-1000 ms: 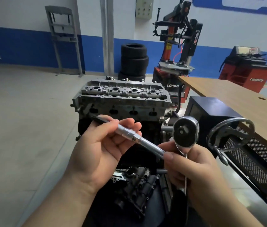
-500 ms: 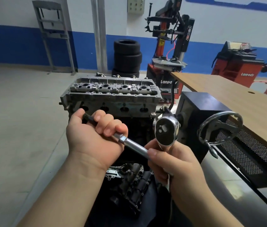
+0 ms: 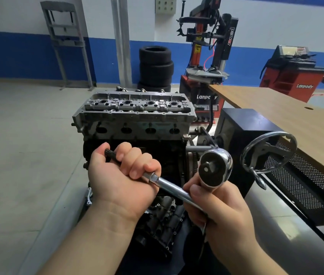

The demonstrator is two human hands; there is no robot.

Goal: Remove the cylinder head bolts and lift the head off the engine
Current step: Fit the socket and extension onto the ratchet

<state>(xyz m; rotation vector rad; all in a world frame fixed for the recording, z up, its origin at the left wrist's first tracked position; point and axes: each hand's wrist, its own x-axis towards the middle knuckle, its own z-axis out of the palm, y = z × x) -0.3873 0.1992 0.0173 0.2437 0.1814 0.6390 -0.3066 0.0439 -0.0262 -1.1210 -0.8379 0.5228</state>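
Workshop floor, engine stand: cylinder head (image 3: 135, 114) still bolted on. Left hand (image 3: 121, 175) has now clenched its fingers around the extension bar (image 3: 167, 184); right hand (image 3: 216, 207) grips the ratchet (image 3: 214, 169), so tool assembly's next.

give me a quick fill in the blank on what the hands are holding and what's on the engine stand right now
1. The left hand grips a long chrome ____ bar.
2. The right hand holds a ratchet whose square drive faces the ____.
3. The cylinder head sits on the engine block, with ____ round ports along its near side.
4. Behind the engine stands a stack of black ____.

Missing words: extension; camera; four; tyres
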